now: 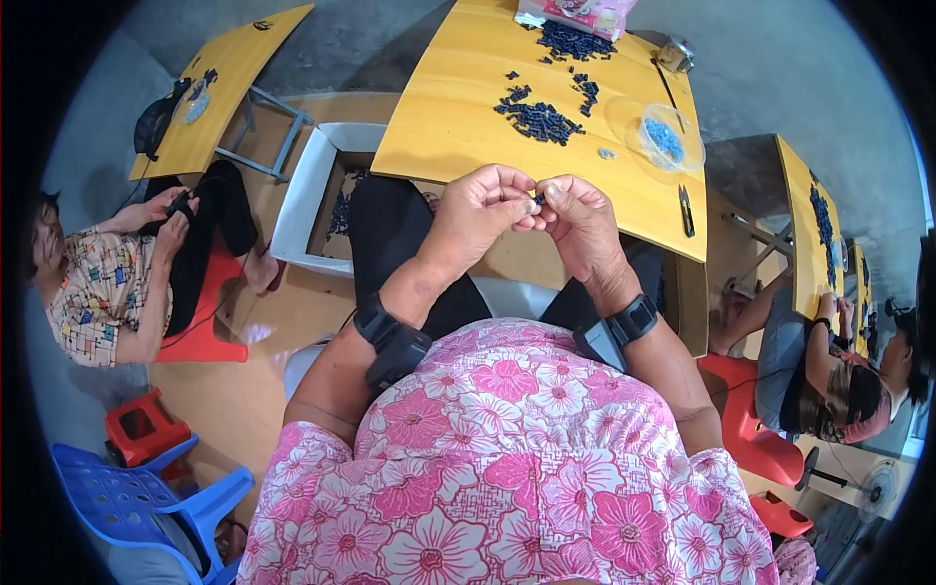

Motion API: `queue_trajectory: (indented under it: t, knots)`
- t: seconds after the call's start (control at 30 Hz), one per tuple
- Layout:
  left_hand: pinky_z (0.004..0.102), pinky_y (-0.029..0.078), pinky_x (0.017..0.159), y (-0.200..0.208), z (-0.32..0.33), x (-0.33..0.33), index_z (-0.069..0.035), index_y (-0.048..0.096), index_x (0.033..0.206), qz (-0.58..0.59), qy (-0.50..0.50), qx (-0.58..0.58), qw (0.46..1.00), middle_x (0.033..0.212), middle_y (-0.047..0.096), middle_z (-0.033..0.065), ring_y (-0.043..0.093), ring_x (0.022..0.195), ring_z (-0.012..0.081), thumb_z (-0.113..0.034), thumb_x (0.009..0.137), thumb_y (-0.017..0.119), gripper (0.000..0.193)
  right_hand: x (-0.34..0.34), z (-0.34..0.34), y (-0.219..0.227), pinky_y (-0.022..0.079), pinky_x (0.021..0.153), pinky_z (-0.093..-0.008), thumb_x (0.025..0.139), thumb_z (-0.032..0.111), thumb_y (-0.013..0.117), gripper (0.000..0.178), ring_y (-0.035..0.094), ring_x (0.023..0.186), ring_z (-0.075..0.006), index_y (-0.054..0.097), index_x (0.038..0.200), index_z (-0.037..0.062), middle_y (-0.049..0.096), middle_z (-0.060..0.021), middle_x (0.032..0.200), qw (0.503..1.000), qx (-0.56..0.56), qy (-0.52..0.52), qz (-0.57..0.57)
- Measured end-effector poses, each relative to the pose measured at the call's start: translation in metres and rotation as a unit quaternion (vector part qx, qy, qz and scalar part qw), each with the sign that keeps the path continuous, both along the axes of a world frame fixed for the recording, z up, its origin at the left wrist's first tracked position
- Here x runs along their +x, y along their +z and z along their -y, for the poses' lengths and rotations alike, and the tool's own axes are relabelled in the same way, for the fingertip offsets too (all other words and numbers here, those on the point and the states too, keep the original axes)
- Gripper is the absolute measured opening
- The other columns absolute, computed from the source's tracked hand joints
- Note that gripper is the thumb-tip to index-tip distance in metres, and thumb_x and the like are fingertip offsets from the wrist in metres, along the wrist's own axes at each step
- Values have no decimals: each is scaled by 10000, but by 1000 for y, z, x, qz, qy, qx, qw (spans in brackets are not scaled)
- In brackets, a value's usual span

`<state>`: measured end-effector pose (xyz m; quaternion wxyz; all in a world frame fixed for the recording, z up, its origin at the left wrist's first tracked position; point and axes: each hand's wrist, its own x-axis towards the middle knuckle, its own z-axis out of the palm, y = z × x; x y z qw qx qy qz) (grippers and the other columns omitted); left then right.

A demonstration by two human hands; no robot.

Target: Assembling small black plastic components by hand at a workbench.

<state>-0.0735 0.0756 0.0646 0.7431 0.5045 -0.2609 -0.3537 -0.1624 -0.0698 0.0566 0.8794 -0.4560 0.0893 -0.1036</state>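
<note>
Just off the table's near edge, my left hand and my right hand meet, fingers closed in a pinch. A small dark part shows between the fingertips of both; most of it is hidden. Beyond them on the yellow table lies a loose pile of small dark blue parts. A clear plastic bowl holds small light-blue pieces. Beside the bowl is a small clear piece. A black-handled hand tool lies near the table's right edge.
A bigger pile of dark parts sits by a pink package at the back. A metal can and thin black rod stand right. Left of my legs is an open carton. Seated people work at tables on both sides.
</note>
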Motion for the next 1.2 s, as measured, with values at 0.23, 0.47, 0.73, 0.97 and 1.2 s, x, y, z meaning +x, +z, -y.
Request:
queue_trajectory:
  t: [0.23, 0.47, 0.73, 0.97, 1.2]
  knots:
    - [215, 530, 716, 1, -2, 3, 10, 596, 1019, -23, -21, 68, 997, 904, 661, 85, 657, 796, 125, -66, 904, 580, 138, 3, 0, 4, 499, 652, -264, 900, 123, 607, 125, 562, 687, -121, 622, 917, 0, 610, -46, 788, 999, -21, 12, -46]
    - [187, 504, 634, -3, -10, 9, 16, 640, 963, 10, -26, 140, 990, 812, 661, 50, 606, 686, 68, -91, 894, 604, 132, 6, -5, 3, 500, 634, -255, 899, 137, 617, 141, 563, 659, -122, 620, 921, -2, 596, -40, 753, 996, -41, 22, -76]
    - [177, 500, 653, -14, -14, 13, 10, 641, 979, -10, -29, 129, 991, 846, 670, 55, 593, 694, 57, -105, 896, 603, 146, 8, -6, 0, 513, 667, -269, 913, 150, 597, 182, 575, 673, -128, 625, 983, -16, 595, -44, 744, 996, -25, 24, -87]
    - [178, 498, 653, -15, -12, 10, 9, 634, 976, -33, -21, 122, 992, 855, 662, 54, 591, 701, 61, -117, 894, 612, 152, 10, -6, -2, 515, 680, -269, 915, 139, 590, 178, 577, 683, -125, 621, 989, -20, 598, -45, 755, 995, -26, 23, -95]
    - [202, 513, 683, -23, -10, 7, 24, 626, 977, -17, -12, 76, 997, 857, 663, 70, 598, 717, 78, -85, 903, 590, 137, 9, -3, 1, 507, 656, -256, 906, 120, 600, 112, 577, 674, -111, 614, 919, 10, 603, -38, 749, 992, -78, 22, -97]
